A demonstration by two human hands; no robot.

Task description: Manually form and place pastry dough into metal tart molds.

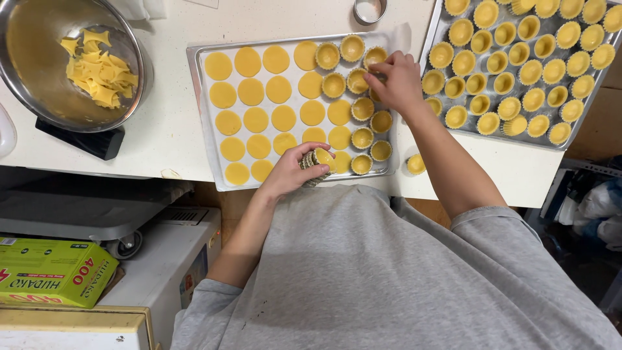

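Left hand (293,170) grips a stack of fluted tart moulds (315,163) at the near edge of a baking tray (202,84) of dough discs (256,91). Right hand (396,81) pinches, apparently, a lined tart shell (374,57).

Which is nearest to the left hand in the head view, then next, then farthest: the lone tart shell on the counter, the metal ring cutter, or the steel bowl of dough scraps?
From the left hand:
1. Lone tart shell, on the counter to its right.
2. Metal ring cutter, at the counter's far edge.
3. Steel bowl, far left.
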